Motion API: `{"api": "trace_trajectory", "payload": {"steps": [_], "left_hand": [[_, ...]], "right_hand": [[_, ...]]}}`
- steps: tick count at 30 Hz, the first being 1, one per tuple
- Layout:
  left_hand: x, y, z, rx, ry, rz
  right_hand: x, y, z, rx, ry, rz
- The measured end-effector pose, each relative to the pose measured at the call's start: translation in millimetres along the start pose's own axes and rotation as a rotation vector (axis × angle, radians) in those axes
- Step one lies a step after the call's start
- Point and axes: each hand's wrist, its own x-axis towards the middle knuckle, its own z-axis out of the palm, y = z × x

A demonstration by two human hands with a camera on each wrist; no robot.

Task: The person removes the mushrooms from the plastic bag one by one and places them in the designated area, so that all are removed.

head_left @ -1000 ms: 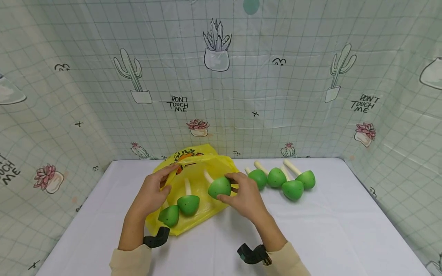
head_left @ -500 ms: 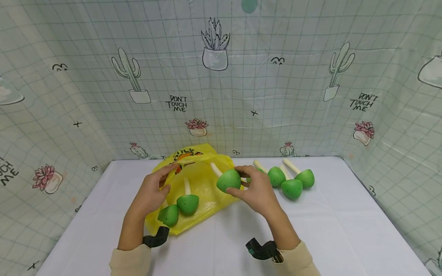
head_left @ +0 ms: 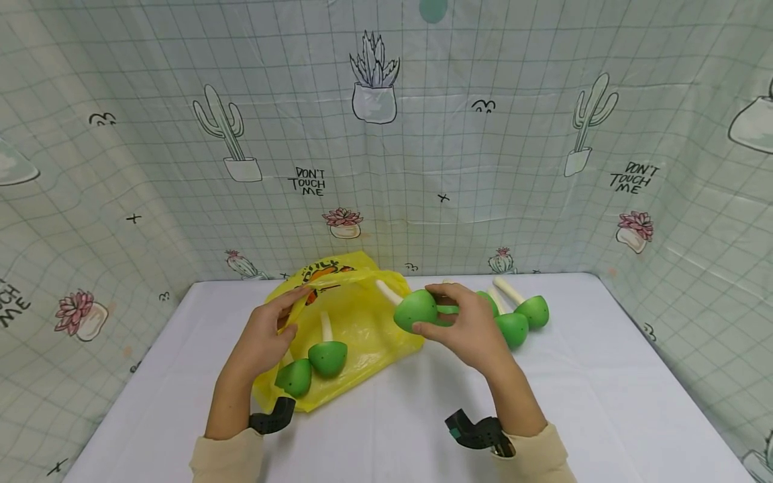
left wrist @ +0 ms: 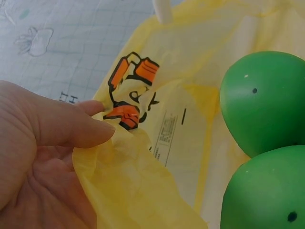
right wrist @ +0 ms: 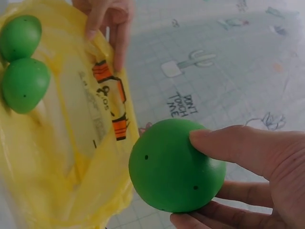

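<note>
My left hand (head_left: 266,339) pinches the upper left rim of a yellow plastic bag (head_left: 368,335), whose mouth gapes toward me. Inside it lie two toy mushrooms with domed green caps, one in the middle (head_left: 328,359) and one at the lower left (head_left: 294,378). By its cap, my right hand (head_left: 474,329) holds another green toy mushroom (head_left: 415,310) at the bag's right edge, its white stem pointing up and left. In the right wrist view, thumb and fingers grip the dotted cap (right wrist: 176,164); the stem is hidden there.
Several more toy mushrooms lie to the right on the white tablecloth (head_left: 604,402), including one at the far right (head_left: 533,312) and one nearer (head_left: 513,329). My right hand partly covers the group. A patterned curtain (head_left: 447,147) rises behind the table.
My right hand has moved right with its toy mushroom, from in front of the bag's mouth to the bag's right edge. The left hand keeps its place on the rim.
</note>
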Motion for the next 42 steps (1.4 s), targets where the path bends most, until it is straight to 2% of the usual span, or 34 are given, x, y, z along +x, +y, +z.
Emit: {"api": "trace_trajectory", "payload": {"steps": [9,20,28,36,42], "left_hand": [[-0.7,0.3,0.1,-0.008,-0.006,0.008],[-1.3,2.8,0.3,0.005,-0.004,-0.02],[-2.5,2.0,-2.4,0.006,0.008,0.014],[-2.7,0.2,-4.0,0.013,0.007,-0.003],[-2.1,0.1,-6.3,0.012,0.003,-0.005]], "right_hand": [[-5.7,-3.6,-15.9,-0.022,0.029,-0.011],[-2.3,10.0,-28.1,-0.072,0.061,0.054],[2.1,27.5,-29.4,-0.135,0.058,0.108],[7.8,43.0,-24.7,-0.231,0.024,0.151],[5.5,50.9,-19.2,-0.249,-0.008,0.182]]}}
